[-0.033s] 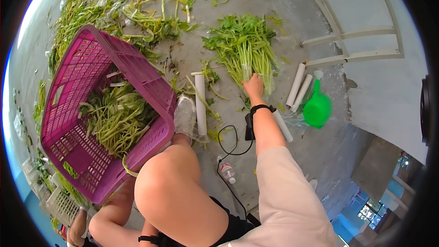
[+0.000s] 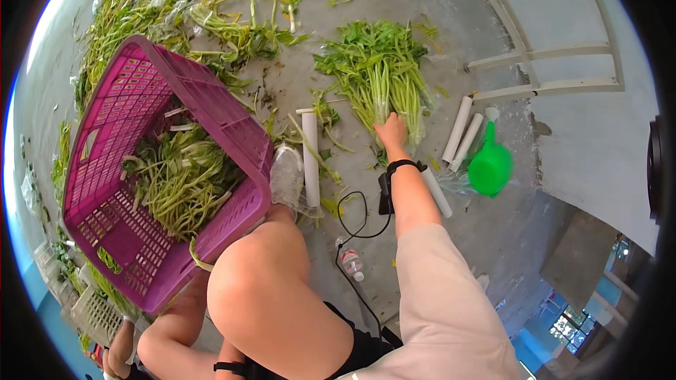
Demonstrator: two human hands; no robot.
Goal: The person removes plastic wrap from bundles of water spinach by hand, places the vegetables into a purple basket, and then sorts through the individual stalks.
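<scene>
On the floor ahead lies a pile of bundled leafy green vegetables (image 2: 373,63), leaves pointing away and pale stems toward me. Clear plastic film shows around the stem ends. My right hand (image 2: 391,130) is closed on the stems at the near end of one bundle, with its fingertips partly hidden. A dark band circles that wrist. Of my left arm, only a banded wrist shows at the lower edge beside my knee; the hand itself is out of the picture. To the left, a purple plastic crate (image 2: 218,116) tilts on its side, holding loose limp greens (image 2: 183,183).
White rolls (image 2: 458,129) lie right of the bundles, near a green plastic scoop (image 2: 489,169). Another white roll (image 2: 310,158) is beside the crate. A black cable (image 2: 366,236) and a clear bottle (image 2: 351,265) are near my knees. Scattered greens (image 2: 134,28) cover the far left floor.
</scene>
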